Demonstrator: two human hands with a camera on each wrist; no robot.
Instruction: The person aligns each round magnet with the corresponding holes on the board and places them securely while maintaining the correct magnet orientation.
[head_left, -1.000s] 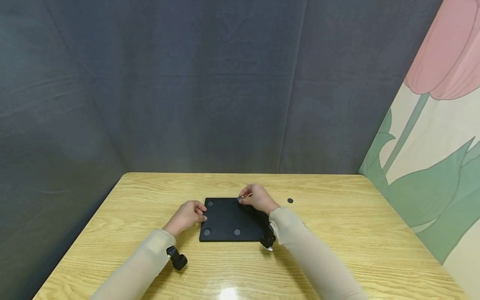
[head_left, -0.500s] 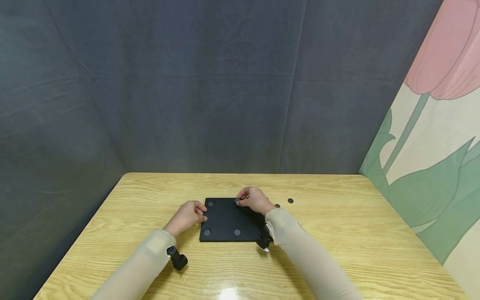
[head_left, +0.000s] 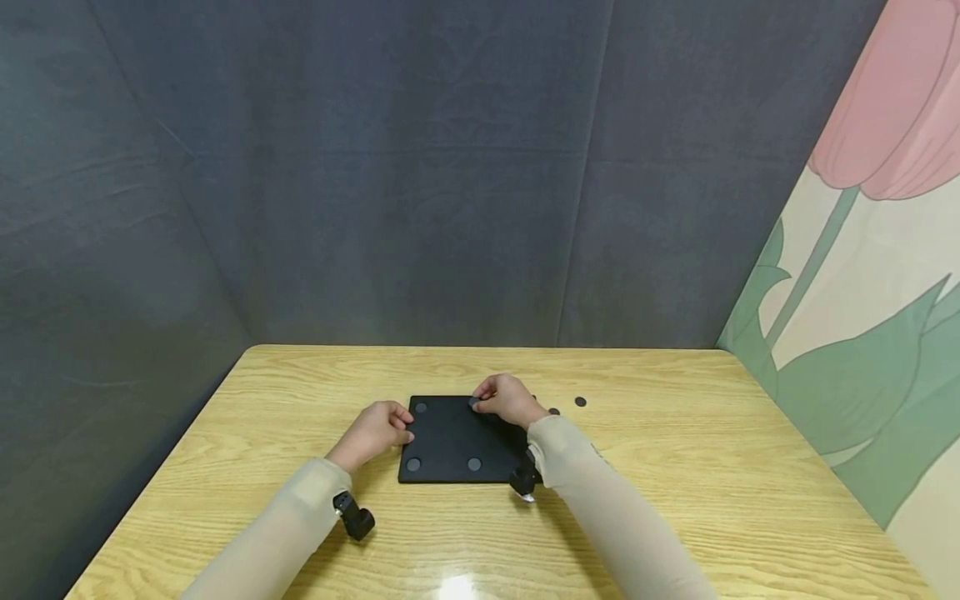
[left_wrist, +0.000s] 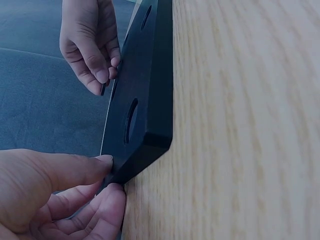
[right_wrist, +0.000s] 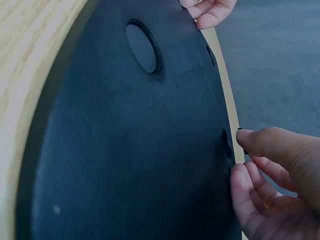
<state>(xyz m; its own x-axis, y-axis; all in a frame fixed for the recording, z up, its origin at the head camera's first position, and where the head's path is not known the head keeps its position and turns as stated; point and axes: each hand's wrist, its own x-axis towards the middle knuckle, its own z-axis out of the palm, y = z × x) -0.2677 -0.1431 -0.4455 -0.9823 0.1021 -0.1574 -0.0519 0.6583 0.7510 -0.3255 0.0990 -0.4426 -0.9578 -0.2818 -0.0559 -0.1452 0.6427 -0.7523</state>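
Note:
A black rectangular board [head_left: 450, 437] with round recesses lies flat on the wooden table. My left hand [head_left: 378, 427] pinches its left edge, thumb on top and fingertips at the side. Over the recess in the middle of the far edge, my right hand [head_left: 512, 400] pinches a small dark disc [left_wrist: 103, 89] between thumb and fingers. In the left wrist view the disc stands on edge, close over the board. A round disc-shaped inset [right_wrist: 142, 47] shows large in the right wrist view. My right forearm hides the board's right side.
One loose dark disc [head_left: 581, 402] lies on the table [head_left: 300, 379] right of the board. Another dark disc [head_left: 554, 411] shows beside my right wrist. A dark curtain [head_left: 420, 183] hangs behind the table, and a floral cloth [head_left: 847, 358] hangs at the right.
My right hand has shifted slightly left and toward me with the disc, over the far middle recess. This uncovers a dark disc by the wrist. My left hand stays on the board's edge.

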